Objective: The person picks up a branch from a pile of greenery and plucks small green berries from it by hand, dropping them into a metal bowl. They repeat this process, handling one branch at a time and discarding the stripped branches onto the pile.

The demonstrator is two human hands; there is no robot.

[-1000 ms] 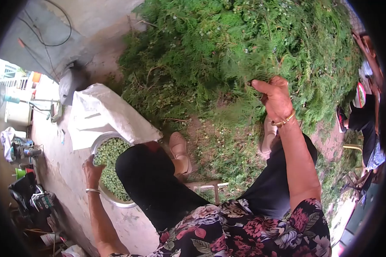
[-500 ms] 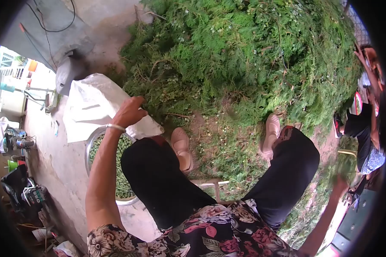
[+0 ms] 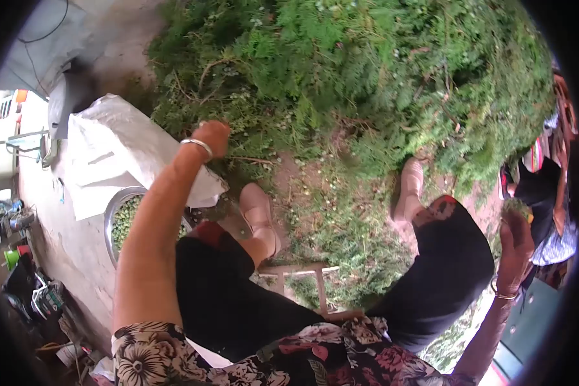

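My left hand (image 3: 213, 137), with a bangle at the wrist, is closed at the near left edge of a heap of green conifer branches (image 3: 341, 77). What it holds, if anything, I cannot make out. Beneath that forearm is a metal basin (image 3: 111, 225) of small green cones (image 3: 127, 217), partly hidden by the arm. A white sack (image 3: 119, 138) lies against the basin. Out to the right, my right hand (image 3: 515, 241) is raised with its fingers together around a small green sprig (image 3: 516, 207), which is blurred.
Loose clippings (image 3: 341, 222) cover the ground between my shoes. A wooden stool frame (image 3: 318, 286) shows below my legs. Another person (image 3: 540, 193) is at the right edge, by the heap. Tools and clutter (image 3: 29, 276) line the left side.
My left hand has moved up and slightly right, from over the sack to the heap's edge. My right hand has risen at the right side with the green sprig. The view has shifted slightly.
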